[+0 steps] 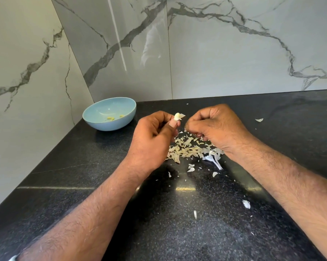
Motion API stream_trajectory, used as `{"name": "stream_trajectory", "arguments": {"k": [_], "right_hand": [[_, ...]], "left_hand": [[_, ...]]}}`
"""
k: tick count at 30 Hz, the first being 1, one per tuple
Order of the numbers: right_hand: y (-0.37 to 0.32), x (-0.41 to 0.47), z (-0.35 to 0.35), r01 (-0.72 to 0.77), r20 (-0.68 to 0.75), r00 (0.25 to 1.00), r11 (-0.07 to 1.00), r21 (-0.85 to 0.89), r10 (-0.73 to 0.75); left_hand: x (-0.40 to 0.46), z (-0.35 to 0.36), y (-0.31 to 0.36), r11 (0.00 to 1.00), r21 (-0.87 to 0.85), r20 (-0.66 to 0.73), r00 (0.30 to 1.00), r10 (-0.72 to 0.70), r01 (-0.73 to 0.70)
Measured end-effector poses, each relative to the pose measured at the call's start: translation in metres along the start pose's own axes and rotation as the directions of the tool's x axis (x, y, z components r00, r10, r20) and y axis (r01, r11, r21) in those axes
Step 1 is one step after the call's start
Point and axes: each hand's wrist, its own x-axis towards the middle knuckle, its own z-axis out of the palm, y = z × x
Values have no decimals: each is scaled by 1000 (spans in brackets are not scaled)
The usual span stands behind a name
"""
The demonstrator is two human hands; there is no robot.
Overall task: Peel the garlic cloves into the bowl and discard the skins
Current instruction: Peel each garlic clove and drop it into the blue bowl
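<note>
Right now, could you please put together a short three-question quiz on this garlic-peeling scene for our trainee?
1. True or false: the blue bowl already holds a few peeled cloves.
2. Which hand pinches the garlic clove: A) left hand, B) right hand, C) neither?
3. Fill in: the pile of skins lies on the black ____, below the hands.

Key: 1 true; 2 A; 3 counter.
</note>
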Motion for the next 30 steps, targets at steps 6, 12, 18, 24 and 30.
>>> {"name": "stream_trajectory", "arguments": {"k": [6, 12, 18, 24, 30], "right_hand": [[-11, 0, -14, 201, 105, 973, 977, 67, -207], [-5, -1, -4, 331, 51, 944, 937, -112, -327], [0, 1, 7, 263, 62, 964, 960, -101, -258], [0, 0, 11, 155, 54, 987, 988, -11, -154], [2, 0, 20, 81, 50, 996, 996, -40, -79]], "left_hand": [[2, -4, -3, 983, 183, 40, 999, -17, 9], [-1, -3, 4, 966, 244, 19, 996, 82, -84], [-3, -1, 5, 984, 176, -46, 998, 45, -37], [-1, -1, 4, 997, 69, -51, 998, -35, 38], [-3, 5, 6, 993, 113, -49, 998, -30, 36]]}}
